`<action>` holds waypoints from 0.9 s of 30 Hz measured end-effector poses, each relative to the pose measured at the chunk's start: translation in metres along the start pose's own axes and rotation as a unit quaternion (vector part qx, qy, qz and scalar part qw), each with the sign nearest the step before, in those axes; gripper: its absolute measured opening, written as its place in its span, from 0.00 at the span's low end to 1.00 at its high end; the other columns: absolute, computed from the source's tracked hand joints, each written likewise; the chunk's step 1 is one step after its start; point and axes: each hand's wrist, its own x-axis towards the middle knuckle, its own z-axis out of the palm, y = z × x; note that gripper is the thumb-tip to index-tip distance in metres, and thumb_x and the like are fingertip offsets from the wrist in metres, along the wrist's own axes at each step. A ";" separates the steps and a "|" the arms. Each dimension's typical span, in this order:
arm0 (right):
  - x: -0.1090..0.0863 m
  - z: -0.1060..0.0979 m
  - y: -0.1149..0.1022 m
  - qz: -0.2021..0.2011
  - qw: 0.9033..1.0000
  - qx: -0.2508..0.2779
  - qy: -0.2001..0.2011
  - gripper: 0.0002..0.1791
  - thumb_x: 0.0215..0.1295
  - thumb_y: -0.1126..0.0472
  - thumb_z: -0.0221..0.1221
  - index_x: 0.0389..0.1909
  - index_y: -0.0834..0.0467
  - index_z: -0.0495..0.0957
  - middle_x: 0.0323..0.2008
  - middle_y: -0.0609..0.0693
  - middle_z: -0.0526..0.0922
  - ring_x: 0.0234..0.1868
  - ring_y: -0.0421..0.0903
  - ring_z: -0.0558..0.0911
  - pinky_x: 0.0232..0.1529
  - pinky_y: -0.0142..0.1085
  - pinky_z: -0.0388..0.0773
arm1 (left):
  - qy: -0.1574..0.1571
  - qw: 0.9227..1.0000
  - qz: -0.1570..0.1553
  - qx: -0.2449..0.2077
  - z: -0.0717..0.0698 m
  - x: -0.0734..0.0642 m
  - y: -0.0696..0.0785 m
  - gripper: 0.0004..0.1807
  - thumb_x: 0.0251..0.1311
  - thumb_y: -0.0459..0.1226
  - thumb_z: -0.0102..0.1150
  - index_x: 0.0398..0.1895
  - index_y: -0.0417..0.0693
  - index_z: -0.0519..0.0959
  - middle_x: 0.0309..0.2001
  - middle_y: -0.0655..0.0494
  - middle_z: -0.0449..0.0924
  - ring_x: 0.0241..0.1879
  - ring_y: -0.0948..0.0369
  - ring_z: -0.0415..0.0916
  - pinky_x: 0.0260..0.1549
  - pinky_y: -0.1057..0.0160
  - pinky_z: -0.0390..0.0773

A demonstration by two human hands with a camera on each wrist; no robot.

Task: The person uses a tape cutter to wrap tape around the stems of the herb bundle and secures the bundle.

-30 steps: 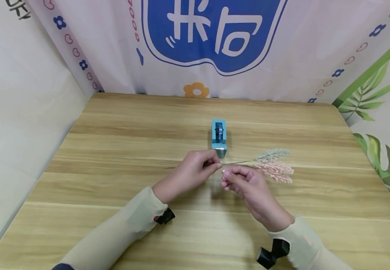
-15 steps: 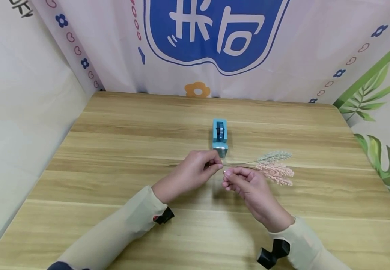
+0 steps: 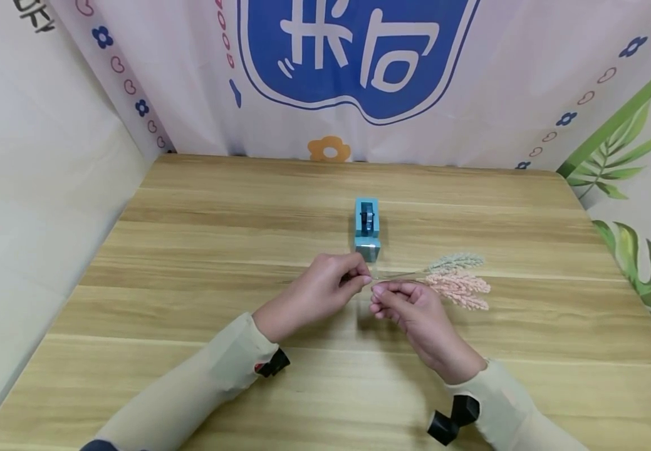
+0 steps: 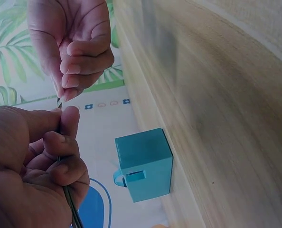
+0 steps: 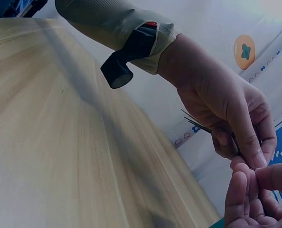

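Observation:
My left hand (image 3: 325, 285) grips the thin dark stems (image 4: 72, 204) of artificial flower sprays, which run through its curled fingers in the left wrist view. To the right extend the flower heads, a pale green spray (image 3: 456, 262) and pink sprays (image 3: 460, 289). Close beside the left fingertips, my right hand (image 3: 421, 319) pinches a small bit of what looks like clear tape (image 4: 59, 102) at the stems; fingers largely hide it. Just beyond both hands stands a blue tape dispenser (image 3: 367, 219), with a faint clear strip reaching from its front toward the stems.
The wood-grain table (image 3: 201, 219) spreads around the hands. A printed cloth (image 3: 190, 81) hangs along its back edge, and a leaf-patterned wall covering (image 3: 641, 263) is on the right. Black wrist cameras (image 3: 453, 419) sit below the sleeves.
Both hands stay nearly in place. The right fingertips have risen slightly toward the stems, and the clear strip by the dispenser shows more plainly.

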 end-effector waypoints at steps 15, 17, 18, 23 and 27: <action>0.005 -0.001 0.002 0.021 1.000 0.004 0.010 0.12 0.77 0.65 0.59 0.51 0.71 0.77 0.33 0.43 0.89 0.35 0.36 0.87 0.43 0.28 0.85 | -0.010 1.000 0.001 -0.004 -0.001 -0.001 -0.001 0.07 0.72 0.31 0.63 0.49 0.45 0.84 0.26 0.54 0.82 0.24 0.68 0.67 0.25 0.73 0.69; 0.005 -0.001 0.002 0.020 1.000 0.006 0.010 0.11 0.77 0.65 0.59 0.51 0.70 0.78 0.33 0.43 0.89 0.35 0.36 0.87 0.43 0.28 0.85 | -0.007 1.000 0.004 -0.004 -0.001 -0.001 -0.001 0.07 0.71 0.30 0.63 0.48 0.45 0.86 0.30 0.54 0.85 0.26 0.68 0.69 0.26 0.73 0.71; 0.006 -0.001 0.003 0.019 1.000 0.008 0.011 0.11 0.77 0.65 0.59 0.51 0.70 0.78 0.33 0.43 0.89 0.35 0.36 0.86 0.44 0.28 0.85 | -0.007 1.000 0.003 -0.005 -0.001 -0.001 -0.001 0.07 0.71 0.30 0.63 0.47 0.45 0.86 0.32 0.53 0.87 0.26 0.68 0.70 0.26 0.73 0.72; 0.007 0.000 0.004 0.015 1.000 0.017 0.017 0.07 0.77 0.66 0.59 0.48 0.66 0.79 0.33 0.45 0.89 0.35 0.37 0.86 0.44 0.28 0.85 | -0.008 1.000 -0.004 -0.006 -0.002 -0.001 0.000 0.07 0.72 0.30 0.62 0.46 0.47 0.87 0.43 0.54 0.91 0.30 0.67 0.75 0.30 0.73 0.77; 0.008 0.002 0.004 0.013 0.999 0.025 0.024 0.07 0.77 0.67 0.59 0.49 0.66 0.79 0.33 0.46 0.89 0.35 0.37 0.86 0.44 0.28 0.85 | -0.009 1.000 -0.004 -0.004 -0.002 -0.001 -0.001 0.08 0.72 0.30 0.62 0.45 0.47 0.88 0.43 0.54 0.91 0.31 0.68 0.77 0.31 0.72 0.79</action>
